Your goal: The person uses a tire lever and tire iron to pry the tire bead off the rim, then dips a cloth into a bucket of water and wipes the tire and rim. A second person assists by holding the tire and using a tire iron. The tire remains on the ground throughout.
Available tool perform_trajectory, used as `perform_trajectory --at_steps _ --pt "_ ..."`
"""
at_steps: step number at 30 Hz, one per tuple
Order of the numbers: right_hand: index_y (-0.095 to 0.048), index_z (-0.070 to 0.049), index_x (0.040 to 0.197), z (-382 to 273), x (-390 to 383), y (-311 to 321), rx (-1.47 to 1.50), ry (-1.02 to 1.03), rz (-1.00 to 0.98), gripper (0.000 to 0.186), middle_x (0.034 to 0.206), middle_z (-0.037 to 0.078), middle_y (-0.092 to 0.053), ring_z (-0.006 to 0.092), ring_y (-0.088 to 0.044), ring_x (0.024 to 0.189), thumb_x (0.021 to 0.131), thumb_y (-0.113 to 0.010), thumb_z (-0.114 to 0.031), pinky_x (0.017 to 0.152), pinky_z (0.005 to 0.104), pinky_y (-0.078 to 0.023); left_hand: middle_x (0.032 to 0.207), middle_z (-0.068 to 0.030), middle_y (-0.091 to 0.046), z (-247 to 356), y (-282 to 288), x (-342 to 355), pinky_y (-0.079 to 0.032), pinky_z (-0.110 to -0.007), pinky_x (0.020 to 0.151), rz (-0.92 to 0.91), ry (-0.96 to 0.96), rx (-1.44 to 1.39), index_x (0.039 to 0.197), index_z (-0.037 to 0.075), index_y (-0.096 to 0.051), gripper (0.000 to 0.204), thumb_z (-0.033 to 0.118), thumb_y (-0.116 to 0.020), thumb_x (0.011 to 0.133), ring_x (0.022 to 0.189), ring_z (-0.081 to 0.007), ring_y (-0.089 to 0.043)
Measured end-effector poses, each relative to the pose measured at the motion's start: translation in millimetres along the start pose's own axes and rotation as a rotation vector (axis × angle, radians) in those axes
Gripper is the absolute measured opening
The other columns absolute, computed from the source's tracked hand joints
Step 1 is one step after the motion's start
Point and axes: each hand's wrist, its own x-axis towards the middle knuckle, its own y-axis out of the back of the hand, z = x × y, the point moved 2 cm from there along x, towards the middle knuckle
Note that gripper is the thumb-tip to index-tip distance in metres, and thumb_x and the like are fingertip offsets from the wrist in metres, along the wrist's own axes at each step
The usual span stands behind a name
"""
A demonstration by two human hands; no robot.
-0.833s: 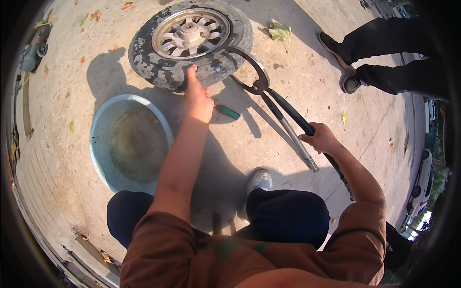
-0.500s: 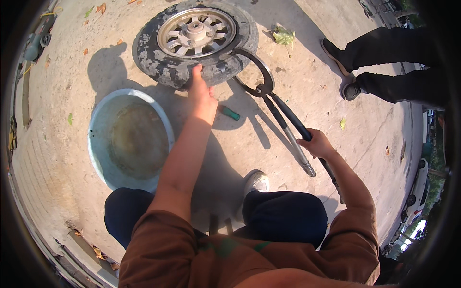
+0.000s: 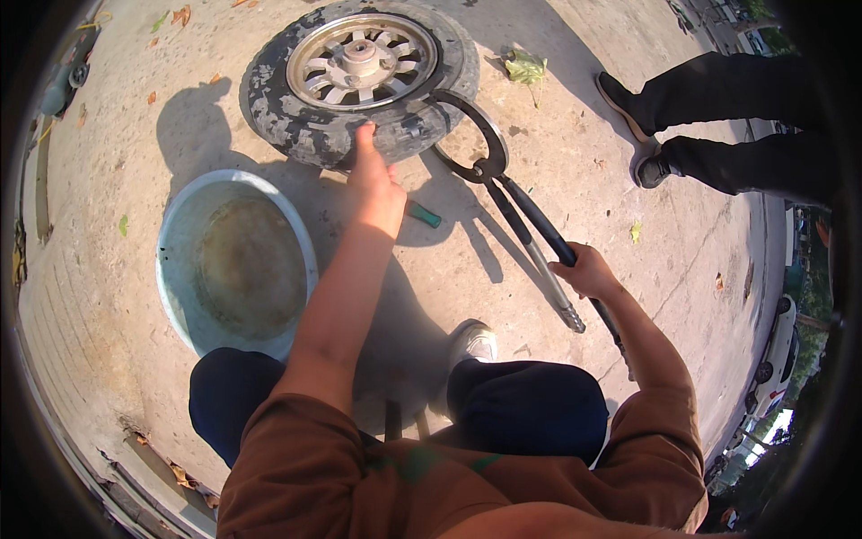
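A spoked metal wheel with a worn, muddy tire (image 3: 296, 135) is at the top of the view, tilted with its near edge raised. My left hand (image 3: 374, 184) grips that near edge, thumb on the sidewall and the other fingers mostly hidden. Large long-handled pincers (image 3: 492, 166) have their curved jaws around the tire's right side, one jaw above and one lower down. My right hand (image 3: 588, 271) is closed around one black handle; the other handle hangs loose beside it. A green-handled tool (image 3: 423, 214) lies on the ground, partly behind my left wrist.
A pale blue basin (image 3: 171, 287) with murky liquid stands left of my left forearm. Another person's legs (image 3: 718, 94) in black trousers are at the right. Dry leaves (image 3: 525, 67) lie on the concrete, and a parked white car (image 3: 777, 359) shows at the right rim.
The whole scene has shifted slightly left in the view. Both hands keep their holds on the tire and the pincers, with no clear movement of either.
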Motion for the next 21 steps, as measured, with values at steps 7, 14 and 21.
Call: perform_trajectory --at_steps 7,14,21 --pt "-0.063 -0.004 0.107 2 2 -7 0.005 0.01 -0.003 0.031 0.068 0.005 -0.058 0.0135 -0.057 0.053 0.085 -0.067 -0.026 0.046 0.0308 -0.048 0.096 0.009 -0.063 -1 -3 -5 -0.041 -0.023 0.077 -0.017 -0.007 -0.035 0.101 0.02 -0.062 0.052 0.048 -0.082 0.062 0.084 -0.0063 -0.056" --pt "-0.063 -0.004 0.108 0 3 -6 0.018 -0.03 0.01 0.032 0.068 0.005 -0.058 0.0134 -0.057 0.052 0.085 -0.066 -0.026 0.045 0.0313 -0.048 0.091 0.0098 -0.063 -3 -7 -16 -0.04 -0.021 0.072 -0.076 -0.044 -0.069 0.099 0.021 -0.062 0.049 0.048 -0.082 0.062 0.079 -0.0049 -0.055" --pt "-0.063 -0.003 0.106 -4 7 -18 -0.033 -0.022 0.085 0.029 0.078 0.011 -0.064 0.0186 -0.062 0.071 0.085 -0.064 -0.023 0.066 0.0356 -0.05 0.091 0.0105 -0.062 -7 -5 -16 -0.041 -0.02 0.076 -0.092 0.017 -0.047 0.099 0.021 -0.063 0.048 0.052 -0.078 0.066 0.082 -0.0037 -0.053"
